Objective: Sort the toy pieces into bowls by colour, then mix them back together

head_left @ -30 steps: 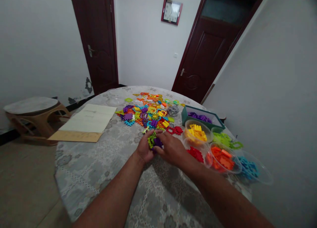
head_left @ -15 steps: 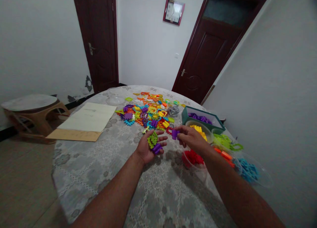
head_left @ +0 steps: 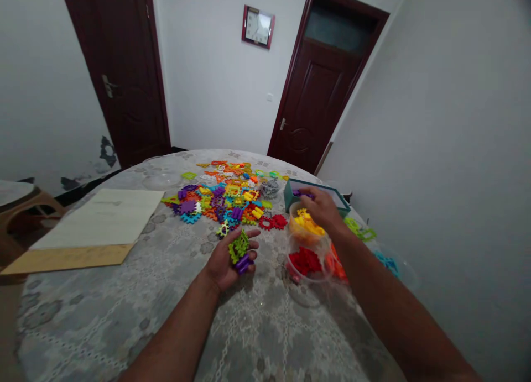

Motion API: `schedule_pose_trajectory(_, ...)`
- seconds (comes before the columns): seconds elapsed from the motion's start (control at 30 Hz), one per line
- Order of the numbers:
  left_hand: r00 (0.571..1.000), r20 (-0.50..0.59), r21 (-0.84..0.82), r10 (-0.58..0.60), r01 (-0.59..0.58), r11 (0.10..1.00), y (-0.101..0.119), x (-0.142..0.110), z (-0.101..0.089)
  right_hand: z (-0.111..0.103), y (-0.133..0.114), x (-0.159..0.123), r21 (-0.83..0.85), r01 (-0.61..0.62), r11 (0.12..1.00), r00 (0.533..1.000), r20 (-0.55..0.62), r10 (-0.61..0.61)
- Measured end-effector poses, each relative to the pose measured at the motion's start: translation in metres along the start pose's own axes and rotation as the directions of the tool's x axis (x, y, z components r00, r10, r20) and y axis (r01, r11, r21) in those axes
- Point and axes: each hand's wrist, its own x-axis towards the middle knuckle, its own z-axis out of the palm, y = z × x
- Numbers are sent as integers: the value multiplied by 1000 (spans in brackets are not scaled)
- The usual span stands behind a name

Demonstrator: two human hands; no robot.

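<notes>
My left hand (head_left: 226,263) is palm up over the table, cradling green toothed building pieces (head_left: 238,246) and a purple ridged piece (head_left: 244,264) against its half-curled fingers. My right hand (head_left: 321,205) reaches over the near-left side of a dark green box (head_left: 340,202), its fingers bunched and pointing in. Purple pieces (head_left: 297,193) show beside those fingertips; whether one of them is in the fingers cannot be made out. Just below the right hand is a clear tub of yellow pieces (head_left: 306,223).
A mixed heap of coloured pieces (head_left: 224,197) lies mid-table. Red pieces (head_left: 306,260) fill a near tub; orange (head_left: 338,263), lime (head_left: 360,230) and blue (head_left: 388,263) pieces lie right, partly behind my forearm. A paper sheet (head_left: 99,216) lies left.
My right hand has moved away from my left hand to the green box, carrying a purple piece when last seen. The left hand keeps its pieces. The view has turned right.
</notes>
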Motion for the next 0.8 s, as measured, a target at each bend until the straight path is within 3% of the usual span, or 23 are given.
schedule_pose_trajectory(0.07,1000,5,21,-6,6,1000,-2,0,0,22,-20,-36,4,178,984,964,198,-175)
schedule_pose_trajectory(0.17,1000,-12,81,7,-6,997,-6,2,0,52,-47,-82,85,284,955,883,365,-295)
schedule_pose_trajectory(0.27,997,-63,156,42,-32,987,-10,1,0,70,-60,-101,139,337,931,833,418,-364)
schedule_pose_trajectory(0.37,997,-74,208,26,-10,978,-10,-1,3,73,-59,-100,98,373,922,834,399,-380)
schedule_pose_trajectory(0.5,998,-51,224,-25,36,974,-8,-3,6,63,-52,-99,88,326,941,856,396,-333)
schedule_pose_trajectory(0.63,997,-47,199,-59,67,978,-5,-3,7,39,-41,-102,153,213,965,903,346,-255)
schedule_pose_trajectory(0.8,997,-74,230,30,-12,973,-8,0,4,-19,9,-71,31,93,995,994,57,-95)
